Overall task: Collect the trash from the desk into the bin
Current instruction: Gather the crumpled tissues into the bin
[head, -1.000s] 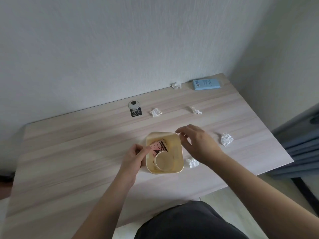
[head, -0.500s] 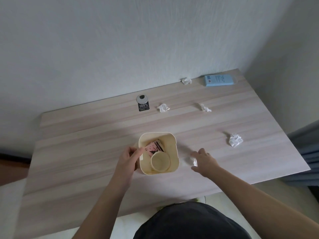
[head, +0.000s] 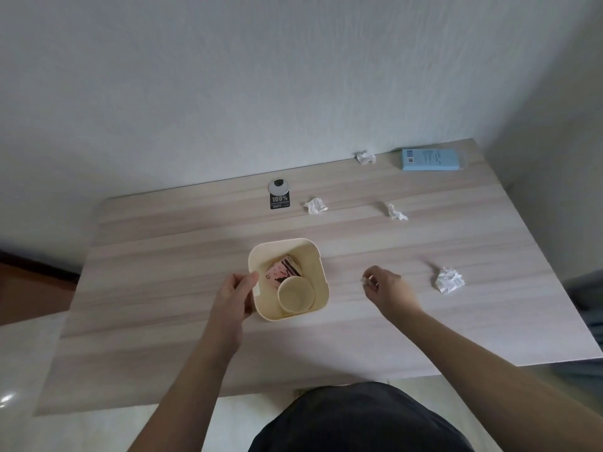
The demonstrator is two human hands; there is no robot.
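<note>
A small cream bin [head: 318, 256] stands mid-desk with a pink wrapper [head: 283, 272] and a paper cup [head: 295, 294] inside. My left hand [head: 235, 293] grips the bin's left rim. To the right of the bin, my right hand [head: 386, 288] is lifted slightly off the desk and pinches a small white paper scrap [head: 364, 281] in its fingertips. Crumpled white paper balls lie on the desk: one at the right [head: 449, 280], one behind the bin [head: 316, 205], one further right [head: 395, 212], one by the wall [head: 365, 157].
A light blue box [head: 432, 159] lies at the desk's back right corner. A round grey cable cap with a black sticker [head: 279, 194] sits near the wall. The wooden desk [head: 163, 288] ends at the right and near edges.
My right hand went from the bin down to the scrap beside it, closed on it and lifted it off the desk. The left hand stayed on the bin rim. The view tilted.
</note>
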